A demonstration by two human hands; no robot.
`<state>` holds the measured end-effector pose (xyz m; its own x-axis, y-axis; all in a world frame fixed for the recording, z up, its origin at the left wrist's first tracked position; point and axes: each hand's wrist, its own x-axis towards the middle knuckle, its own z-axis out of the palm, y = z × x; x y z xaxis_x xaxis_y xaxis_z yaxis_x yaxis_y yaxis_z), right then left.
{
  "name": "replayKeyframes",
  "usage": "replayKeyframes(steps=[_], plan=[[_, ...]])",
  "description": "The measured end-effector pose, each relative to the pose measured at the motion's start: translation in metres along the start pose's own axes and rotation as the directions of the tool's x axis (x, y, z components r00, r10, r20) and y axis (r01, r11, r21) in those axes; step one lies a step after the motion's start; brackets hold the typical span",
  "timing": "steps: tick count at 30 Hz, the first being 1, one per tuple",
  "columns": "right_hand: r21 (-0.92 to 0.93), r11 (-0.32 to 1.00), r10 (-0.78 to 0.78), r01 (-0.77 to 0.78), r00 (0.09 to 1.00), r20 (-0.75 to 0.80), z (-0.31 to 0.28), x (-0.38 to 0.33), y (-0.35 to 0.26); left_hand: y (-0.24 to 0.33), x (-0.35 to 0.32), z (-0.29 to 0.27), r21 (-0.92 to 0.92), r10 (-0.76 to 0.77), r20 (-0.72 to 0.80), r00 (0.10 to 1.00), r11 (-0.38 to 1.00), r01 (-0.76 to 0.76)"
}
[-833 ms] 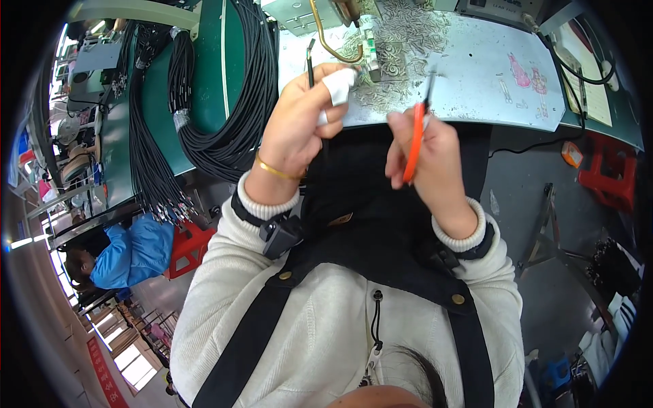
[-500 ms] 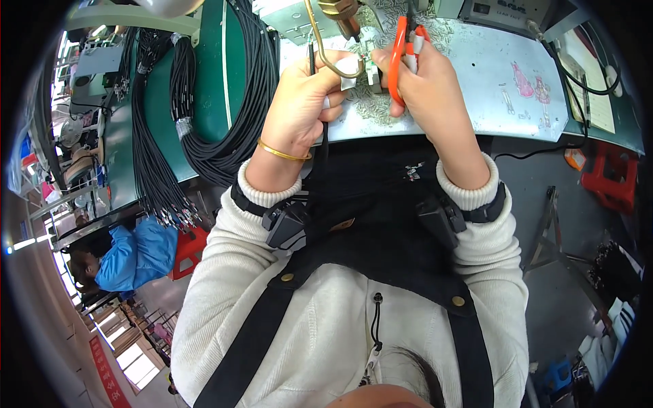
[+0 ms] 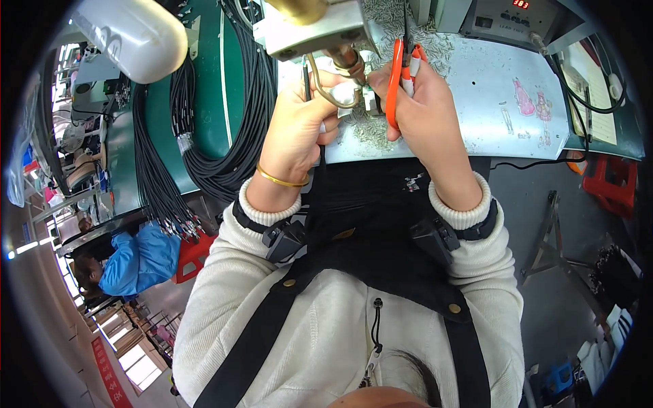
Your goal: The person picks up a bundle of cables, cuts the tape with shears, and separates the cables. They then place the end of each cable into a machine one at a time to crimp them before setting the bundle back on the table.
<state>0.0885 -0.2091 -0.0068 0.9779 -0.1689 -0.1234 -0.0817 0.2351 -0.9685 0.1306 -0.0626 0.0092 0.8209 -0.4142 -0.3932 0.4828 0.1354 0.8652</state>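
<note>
Head view: the left hand (image 3: 299,129) is curled tight around a thin black cable (image 3: 307,75), thumb and fingers pressed together on it just below its upper end, which stands up beside the brass hook (image 3: 326,85) of a bench fixture (image 3: 313,27). The cable looks light and limp (it droops down past the wrist toward the lap), so a grip close to the tip seems the only way to steer it; its jacket looks smooth and may slide under a loose pinch. The right hand (image 3: 425,102) is closed over orange-handled snips (image 3: 398,71), fingers wrapped round the handles, blades pointing up and too small to tell whether they meet. Both hands hover over a grey bench (image 3: 490,95) strewn with tiny metal parts (image 3: 371,126).
</note>
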Motion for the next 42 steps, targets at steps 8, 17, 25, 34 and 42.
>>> replayKeyframes(steps=[8,17,25,34,42], plan=[[-0.016,1.000,0.018,-0.018,1.000,-0.014,0.001,-0.001,-0.003,-0.002,-0.001,0.003,0.000,0.040,-0.022,0.999,0.999,-0.040],[0.001,1.000,0.009,-0.009,1.000,0.000,-0.002,-0.025,-0.009,-0.005,-0.026,0.008,0.012,0.087,-0.021,0.996,0.996,-0.087],[-0.502,0.704,-0.543,0.503,0.836,0.077,0.005,-0.060,0.002,-0.035,-0.060,0.005,0.732,0.408,0.231,0.883,0.525,-0.434],[-0.014,0.999,-0.047,0.049,0.992,0.113,-0.009,-0.073,0.007,-0.022,-0.072,0.006,0.043,0.072,0.091,0.993,0.996,-0.076],[-0.647,0.315,-0.752,0.694,0.598,0.277,-0.004,-0.075,0.012,-0.034,-0.069,0.008,0.393,0.533,0.089,0.841,0.758,-0.521]])
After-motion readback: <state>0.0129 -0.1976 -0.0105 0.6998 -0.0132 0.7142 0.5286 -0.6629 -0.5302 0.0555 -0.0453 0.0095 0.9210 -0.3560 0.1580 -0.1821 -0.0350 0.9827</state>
